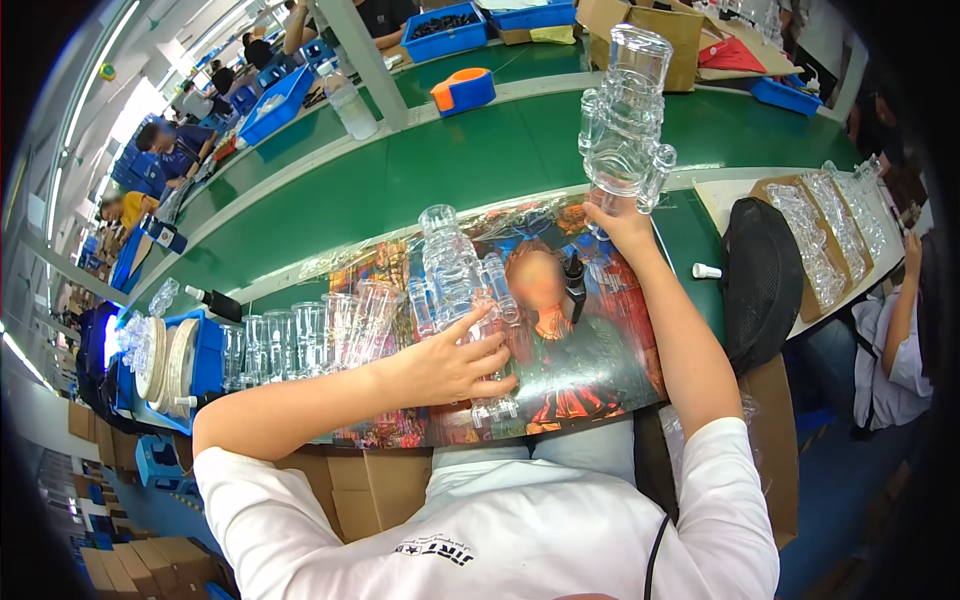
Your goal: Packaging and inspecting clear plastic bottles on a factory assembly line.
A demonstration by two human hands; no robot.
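Note:
My right hand [621, 228] is raised over the far edge of the printed mat. Its fingers are closed round the narrow lower end of a clear glass vessel with side tubes [626, 130], held upright. A second clear glass vessel [449, 262] of similar shape lies on the mat to the left, its wide mouth pointing away from me. Across its lower part rests my left hand [462, 362], fingers bent over the glass and partly hiding it. The shiny mat [600, 365] carries a colourful printed picture. A small black pen-like bottle [574, 285] sits on it between my arms.
Several clear glass pieces [280, 340] stand in a row at left, beside a blue bin [208, 355] with cream spools [180, 360]. An orange-and-blue tape dispenser [463, 91] sits on the green bench [520, 130]. A black pouch [765, 280] and wrapped glass in cardboard [805, 240] lie right, near a co-worker.

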